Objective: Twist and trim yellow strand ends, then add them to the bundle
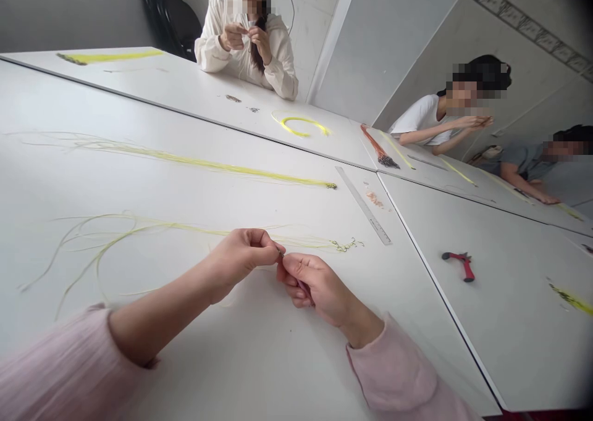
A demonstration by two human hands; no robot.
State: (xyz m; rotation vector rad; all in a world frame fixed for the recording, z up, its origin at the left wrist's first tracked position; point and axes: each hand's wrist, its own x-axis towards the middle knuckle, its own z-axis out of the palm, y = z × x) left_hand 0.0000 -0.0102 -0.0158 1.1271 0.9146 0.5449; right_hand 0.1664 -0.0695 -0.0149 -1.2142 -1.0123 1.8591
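My left hand [252, 248] is closed in a pinch at the middle of the near table. Its fingertips meet those of my right hand [319, 282] around a tiny dark piece [280, 253], too small to name. The right hand's fingers are curled, and a thin dark item [304, 290] shows between them, mostly hidden. Just behind the hands lies a loose bundle of thin yellow-green lines [204, 228], with small curved hooks [345, 245] at its right end. Farther back is a straighter bundle of yellow lines [231, 171] with a dark hooked end.
A clear ruler [364, 205] lies right of the bundles, beside small beige pieces [374, 199]. Red-handled pliers [464, 266] rest on the right table. Across the seam are a yellow coil [296, 125] and an orange bundle [374, 143]. Several people [250, 44] sit at the far side.
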